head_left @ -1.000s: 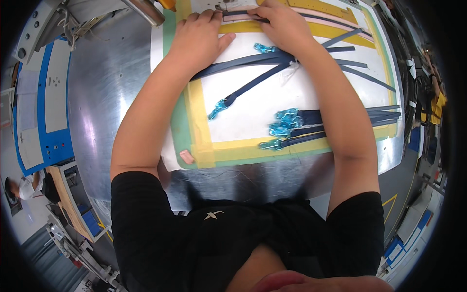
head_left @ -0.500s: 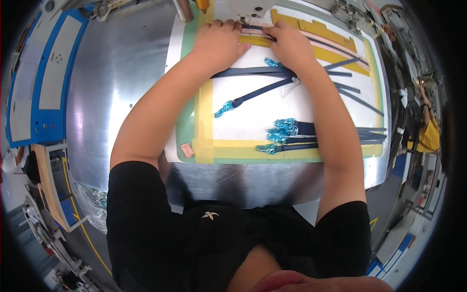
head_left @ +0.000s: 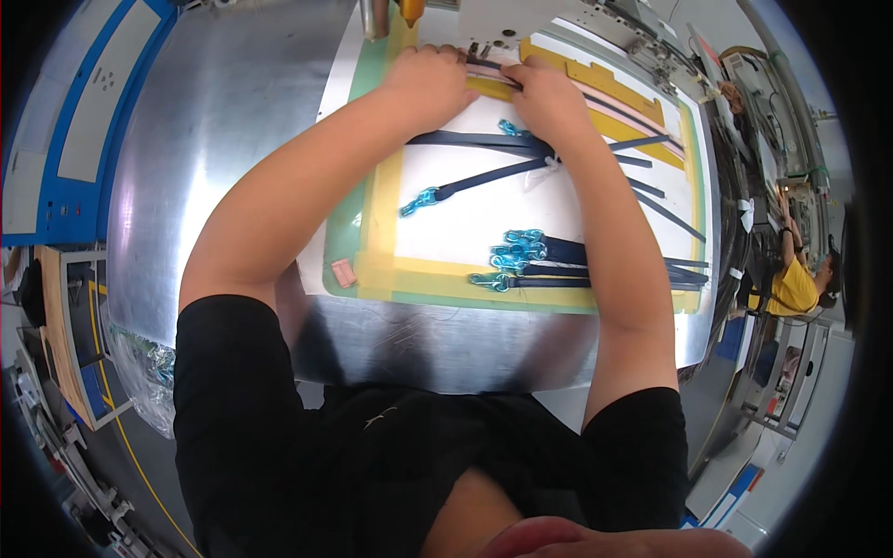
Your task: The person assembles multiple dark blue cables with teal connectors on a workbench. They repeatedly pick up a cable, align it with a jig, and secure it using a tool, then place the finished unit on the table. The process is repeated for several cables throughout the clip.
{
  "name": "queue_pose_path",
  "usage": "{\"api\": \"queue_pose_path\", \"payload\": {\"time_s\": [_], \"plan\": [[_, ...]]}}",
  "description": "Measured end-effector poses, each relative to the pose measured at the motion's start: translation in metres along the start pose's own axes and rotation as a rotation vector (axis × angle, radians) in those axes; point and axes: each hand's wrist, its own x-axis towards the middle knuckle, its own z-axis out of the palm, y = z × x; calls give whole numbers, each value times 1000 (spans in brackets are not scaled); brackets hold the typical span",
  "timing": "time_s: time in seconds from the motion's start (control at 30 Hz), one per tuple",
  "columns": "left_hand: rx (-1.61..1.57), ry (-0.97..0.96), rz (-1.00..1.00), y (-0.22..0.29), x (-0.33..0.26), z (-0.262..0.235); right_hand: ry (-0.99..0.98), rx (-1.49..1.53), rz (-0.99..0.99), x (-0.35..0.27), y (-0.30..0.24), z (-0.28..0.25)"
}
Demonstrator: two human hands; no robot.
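Note:
A dark blue strap (head_left: 486,65) lies along a pale pink strip at the far side of the work board (head_left: 446,246). My left hand (head_left: 428,86) rests flat at the strap's left end, thumb spread aside; its fingertips are partly hidden. Close to its right, my right hand (head_left: 549,98) is closed on the same strap, thumb and forefinger at its near edge. Nearer to me, another dark blue strap (head_left: 488,177) ends in a shiny blue metal clasp (head_left: 420,201). Several more straps with blue clasps (head_left: 517,249) lie bunched by my right forearm.
The white head of a machine (head_left: 512,20) stands just beyond my hands. A yellow guide plate (head_left: 614,88) runs to their right. A small pink block (head_left: 343,272) sits at the board's near left corner. A person in yellow (head_left: 793,284) is at the far right.
The whole view has shifted slightly, so the board and straps appear a little further left. Both hands stay at the same strap, with hardly any movement along it.

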Motion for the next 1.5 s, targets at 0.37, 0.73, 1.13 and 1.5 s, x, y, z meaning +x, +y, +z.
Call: {"api": "queue_pose_path", "payload": {"time_s": [0.37, 0.73, 1.13, 1.5], "plan": [[74, -15, -53, 7, -1, -4, -68, -55, 91, -25, 55, -20], [132, 5, 19, 44, 14, -10, -8, -28, 31, -27, 55, -15], [35, -82, -113, 79, 34, -12, -10, -4, 33, -37, 75, -25], [40, -152, -146, 90, 42, -21, -30, -56, 110, -69, 152, -42]]}}
